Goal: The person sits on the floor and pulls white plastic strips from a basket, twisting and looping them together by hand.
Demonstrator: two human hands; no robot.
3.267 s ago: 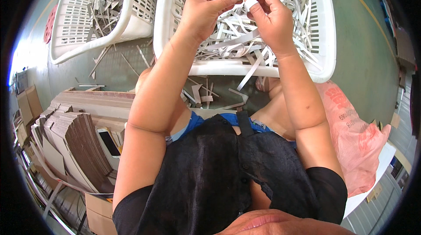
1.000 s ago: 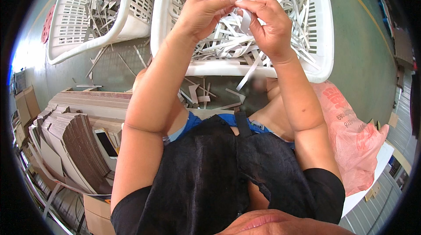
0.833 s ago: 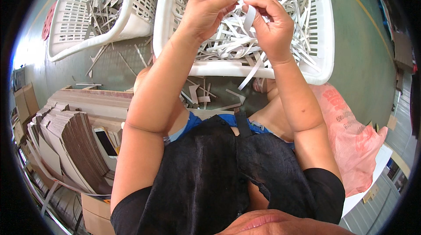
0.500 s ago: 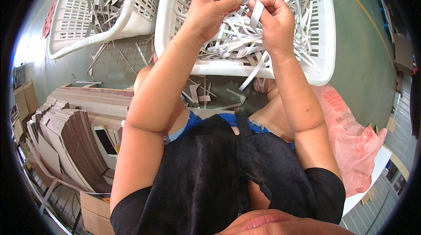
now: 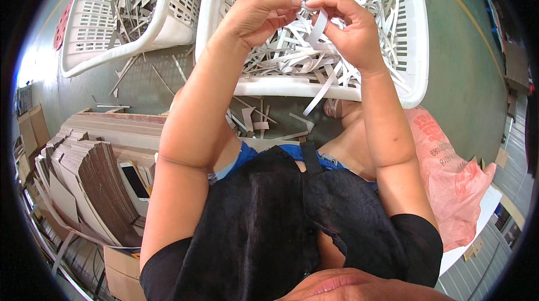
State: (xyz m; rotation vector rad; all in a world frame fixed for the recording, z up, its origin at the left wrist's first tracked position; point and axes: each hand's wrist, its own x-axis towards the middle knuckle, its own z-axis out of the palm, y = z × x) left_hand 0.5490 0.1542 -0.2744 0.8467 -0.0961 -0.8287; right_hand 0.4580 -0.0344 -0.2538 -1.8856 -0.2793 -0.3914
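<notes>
Two hands, left hand and right hand, pinch a paper strip, its ends hidden.

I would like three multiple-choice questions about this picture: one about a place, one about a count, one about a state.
1. Where is the stack of flat cardboard?
A. At the person's left
B. Inside a basket
C. On the pink bag

2. How many white baskets show?
A. One
B. Two
C. Four

3. What are the hands doing?
A. Resting on the lap
B. Both pinching a pale paper strip
C. Holding a phone

Answers: 1 A, it lies at the left edge. 2 B, near basket and far basket. 3 B, left hand and right hand meet on it.
</notes>
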